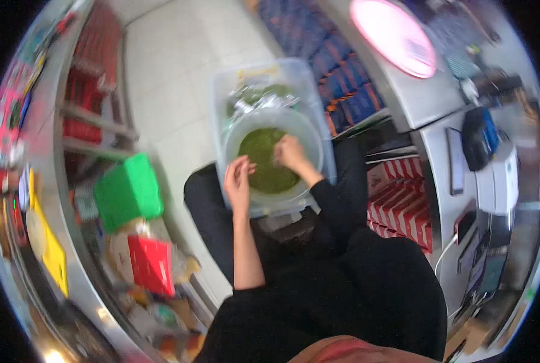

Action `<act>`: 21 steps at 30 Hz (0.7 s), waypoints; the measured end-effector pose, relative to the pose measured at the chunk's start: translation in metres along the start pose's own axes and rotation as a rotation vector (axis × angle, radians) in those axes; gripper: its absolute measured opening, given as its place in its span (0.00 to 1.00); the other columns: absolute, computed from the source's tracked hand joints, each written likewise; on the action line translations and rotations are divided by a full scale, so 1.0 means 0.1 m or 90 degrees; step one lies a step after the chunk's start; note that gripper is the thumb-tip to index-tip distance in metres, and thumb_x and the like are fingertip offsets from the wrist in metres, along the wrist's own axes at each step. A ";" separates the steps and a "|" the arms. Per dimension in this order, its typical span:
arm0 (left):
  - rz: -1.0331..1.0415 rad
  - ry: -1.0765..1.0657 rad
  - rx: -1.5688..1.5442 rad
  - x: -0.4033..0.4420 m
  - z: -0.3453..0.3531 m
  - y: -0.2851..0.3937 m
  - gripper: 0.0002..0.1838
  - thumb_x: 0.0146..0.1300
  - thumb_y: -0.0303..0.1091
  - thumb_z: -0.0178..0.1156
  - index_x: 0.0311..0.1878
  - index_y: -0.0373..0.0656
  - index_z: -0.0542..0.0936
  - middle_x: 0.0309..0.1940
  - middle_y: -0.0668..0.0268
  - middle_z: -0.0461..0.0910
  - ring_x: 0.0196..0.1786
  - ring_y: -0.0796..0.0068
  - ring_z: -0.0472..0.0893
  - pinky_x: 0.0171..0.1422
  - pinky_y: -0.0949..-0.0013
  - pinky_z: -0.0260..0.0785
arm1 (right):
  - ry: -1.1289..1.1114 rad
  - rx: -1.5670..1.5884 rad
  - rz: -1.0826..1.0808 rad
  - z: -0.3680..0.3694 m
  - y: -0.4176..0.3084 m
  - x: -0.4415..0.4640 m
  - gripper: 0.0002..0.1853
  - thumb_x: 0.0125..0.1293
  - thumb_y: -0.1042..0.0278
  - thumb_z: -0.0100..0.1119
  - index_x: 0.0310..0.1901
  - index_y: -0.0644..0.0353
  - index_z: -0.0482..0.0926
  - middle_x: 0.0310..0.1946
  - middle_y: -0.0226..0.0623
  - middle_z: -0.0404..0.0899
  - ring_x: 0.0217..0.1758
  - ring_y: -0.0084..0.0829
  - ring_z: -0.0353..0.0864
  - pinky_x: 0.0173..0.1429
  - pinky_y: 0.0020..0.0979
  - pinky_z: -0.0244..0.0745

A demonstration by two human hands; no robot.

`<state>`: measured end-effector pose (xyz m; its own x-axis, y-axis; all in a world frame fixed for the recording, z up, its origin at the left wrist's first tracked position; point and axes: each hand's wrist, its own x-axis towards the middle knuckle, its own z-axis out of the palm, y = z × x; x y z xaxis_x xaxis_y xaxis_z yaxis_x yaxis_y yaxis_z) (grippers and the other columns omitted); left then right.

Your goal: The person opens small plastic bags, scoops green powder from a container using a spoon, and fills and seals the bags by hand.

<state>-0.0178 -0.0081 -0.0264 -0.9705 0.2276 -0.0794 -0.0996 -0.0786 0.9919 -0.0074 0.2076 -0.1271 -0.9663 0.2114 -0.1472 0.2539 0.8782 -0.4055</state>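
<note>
A round translucent tub (313, 144) with green, fine-looking contents (268, 175) stands in a large clear plastic bin (220, 97) between my knees. Over the tub's left side is my left hand (239, 175), its fingers apart and nothing between them. My right hand (289, 151) is over the green contents, fingers curled together; what they hold, if anything, is too blurred to tell. Crumpled silvery wrap (261, 104) lies beyond the tub, with more green material behind it.
Metal counters flank me, the right one (424, 100) bearing a pink-white round object (394, 37) and devices. At left are a green box (129, 192) and a red box (151, 264). Blue packets (348, 91) and red-white boxes (400, 202) fill the right shelves.
</note>
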 end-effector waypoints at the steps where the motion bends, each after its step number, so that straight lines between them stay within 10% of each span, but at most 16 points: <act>1: 0.028 -0.049 0.059 0.01 0.03 0.00 0.14 0.72 0.29 0.58 0.58 0.36 0.78 0.53 0.60 0.76 0.55 0.68 0.80 0.58 0.66 0.76 | 0.128 0.110 -0.118 -0.09 -0.05 -0.11 0.10 0.45 0.62 0.77 0.25 0.52 0.83 0.42 0.39 0.80 0.51 0.43 0.79 0.57 0.45 0.72; 3: 0.058 -0.150 0.136 -0.05 0.14 0.05 0.25 0.68 0.30 0.62 0.67 0.44 0.72 0.67 0.62 0.67 0.68 0.65 0.70 0.67 0.62 0.70 | 0.111 0.355 -0.203 -0.31 -0.12 -0.29 0.13 0.51 0.56 0.77 0.28 0.54 0.83 0.45 0.36 0.80 0.56 0.41 0.76 0.63 0.42 0.66; 6: -0.148 -0.322 -0.080 -0.15 0.29 0.03 0.44 0.58 0.24 0.71 0.76 0.45 0.59 0.68 0.57 0.67 0.68 0.62 0.71 0.71 0.62 0.65 | 0.109 0.654 -0.030 -0.80 -0.45 -0.71 0.10 0.65 0.61 0.68 0.35 0.59 0.81 0.33 0.34 0.80 0.36 0.25 0.80 0.42 0.29 0.74; 10: -0.302 -0.242 -0.147 -0.41 0.61 0.01 0.23 0.62 0.23 0.67 0.61 0.38 0.74 0.56 0.60 0.79 0.57 0.71 0.80 0.58 0.68 0.75 | 0.394 0.645 0.120 -0.68 -0.64 -1.09 0.07 0.71 0.66 0.61 0.38 0.60 0.77 0.29 0.34 0.83 0.23 0.23 0.78 0.28 0.25 0.71; 14: -0.306 -0.130 -0.182 -0.44 0.58 -0.45 0.17 0.67 0.25 0.63 0.58 0.37 0.76 0.55 0.60 0.80 0.50 0.73 0.82 0.52 0.72 0.76 | 0.387 1.062 0.322 -0.70 -0.64 -1.21 0.06 0.75 0.67 0.55 0.44 0.56 0.68 0.23 0.36 0.83 0.17 0.24 0.79 0.18 0.27 0.70; 15: -0.286 -0.158 -0.180 -0.41 0.63 -0.46 0.16 0.69 0.26 0.61 0.58 0.38 0.76 0.53 0.60 0.82 0.47 0.72 0.83 0.50 0.74 0.76 | 0.504 0.840 0.231 -0.49 -0.56 -1.11 0.07 0.76 0.67 0.53 0.46 0.56 0.65 0.25 0.39 0.84 0.20 0.26 0.82 0.20 0.28 0.74; 19: -0.244 -0.053 -0.098 -0.29 0.55 -0.41 0.11 0.69 0.31 0.64 0.50 0.37 0.81 0.42 0.65 0.83 0.37 0.79 0.77 0.40 0.78 0.68 | 0.498 1.179 0.196 -0.28 -0.63 -1.06 0.09 0.77 0.71 0.49 0.52 0.58 0.61 0.41 0.45 0.76 0.34 0.32 0.87 0.27 0.28 0.82; 21: -0.169 0.036 -0.008 -0.26 0.58 -0.33 0.08 0.65 0.28 0.66 0.45 0.36 0.82 0.39 0.65 0.83 0.36 0.79 0.77 0.40 0.76 0.69 | 0.703 0.819 0.211 -0.43 -0.73 -1.07 0.12 0.73 0.76 0.52 0.53 0.58 0.63 0.48 0.40 0.67 0.43 0.28 0.84 0.28 0.24 0.80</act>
<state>0.0233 0.0446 -0.0516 -0.9208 0.1869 -0.3422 -0.3545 -0.0356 0.9344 0.0760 0.1392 -0.0431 -0.3007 0.9525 0.0488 -0.2302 -0.0228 -0.9729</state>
